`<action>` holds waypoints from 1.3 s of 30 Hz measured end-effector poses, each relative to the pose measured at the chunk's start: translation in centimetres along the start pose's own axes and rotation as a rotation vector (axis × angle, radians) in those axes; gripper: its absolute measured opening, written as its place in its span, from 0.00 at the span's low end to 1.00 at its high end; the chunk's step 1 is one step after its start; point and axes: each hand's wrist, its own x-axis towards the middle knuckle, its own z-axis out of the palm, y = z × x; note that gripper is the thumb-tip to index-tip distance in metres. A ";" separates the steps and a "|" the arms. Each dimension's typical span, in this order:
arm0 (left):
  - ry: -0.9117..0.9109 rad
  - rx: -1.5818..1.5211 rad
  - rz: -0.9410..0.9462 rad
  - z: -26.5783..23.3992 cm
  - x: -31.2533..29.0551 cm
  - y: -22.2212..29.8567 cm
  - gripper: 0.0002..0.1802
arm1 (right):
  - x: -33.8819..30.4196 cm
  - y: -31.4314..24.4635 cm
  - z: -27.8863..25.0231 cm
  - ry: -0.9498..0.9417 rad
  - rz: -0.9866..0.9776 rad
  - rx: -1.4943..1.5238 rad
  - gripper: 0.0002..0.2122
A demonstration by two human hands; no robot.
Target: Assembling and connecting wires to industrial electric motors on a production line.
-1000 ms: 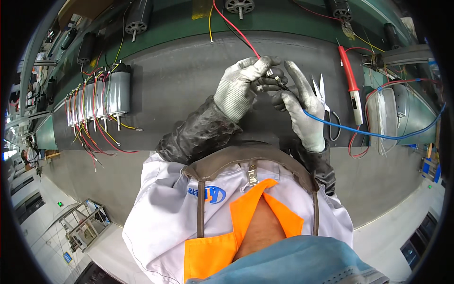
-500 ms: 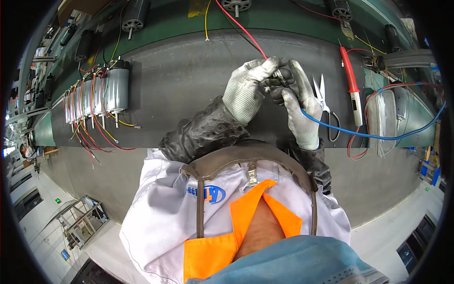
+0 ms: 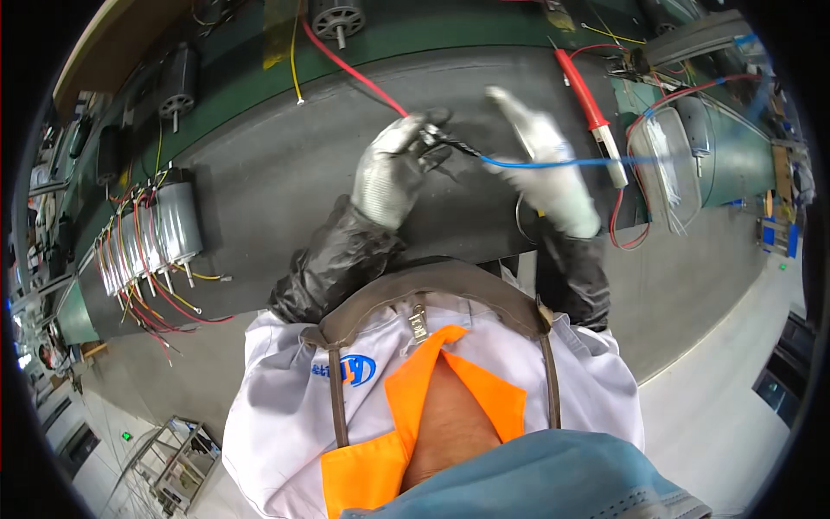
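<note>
My left hand (image 3: 389,169), in a white-and-grey glove, is closed with its fingertips pinching the end of a red wire (image 3: 367,84) where it meets a dark twisted stretch. From there a blue wire (image 3: 592,162) runs off to the right. My right hand (image 3: 546,164), gloved too and smeared by motion, has its fingers stretched and apart, with the blue wire crossing it. Under the right wrist shows a scissors handle (image 3: 520,216); the blades are hidden. A red-and-white soldering iron (image 3: 586,93) lies to the right.
On the left stands a row of silver motors (image 3: 177,216) with red and yellow leads. Further motors (image 3: 338,19) stand along the green far strip of the bench. A clear tray (image 3: 689,177) holding white strips sits at the right, beside another motor (image 3: 694,125).
My right hand has let go of the joint and opened, moving away to the right. The left hand keeps its pinch. The whole view has shifted and tilted.
</note>
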 end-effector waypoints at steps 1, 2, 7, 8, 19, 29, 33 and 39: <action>-0.008 -0.006 -0.005 -0.3 0.2 0.3 0.17 | -0.7 1.8 -2.6 0.063 -0.111 -0.493 0.31; -0.021 -0.007 -0.010 -0.8 0.3 0.8 0.17 | -2.1 4.4 -4.6 0.135 0.061 -0.708 0.30; -0.110 -0.023 -0.010 -2.8 0.0 0.6 0.19 | -4.4 11.8 -7.3 0.154 0.518 -0.550 0.30; -0.143 -0.025 -0.013 -3.2 0.1 0.7 0.20 | -3.4 11.3 -6.8 0.193 0.457 -0.302 0.30; -0.153 -0.050 0.085 -1.7 -0.8 1.3 0.20 | 12.1 4.8 1.0 -0.194 0.032 0.087 0.24; -0.223 -0.032 0.029 -2.3 -0.6 0.8 0.19 | 7.2 3.5 -1.4 -0.019 -0.071 -0.313 0.25; -0.141 -0.028 -0.009 -2.9 -0.2 1.2 0.18 | -0.6 6.1 -7.5 0.089 0.175 -0.523 0.30; -0.129 0.005 -0.037 -2.9 1.1 0.6 0.18 | -5.0 4.5 -6.5 0.174 0.153 -0.475 0.33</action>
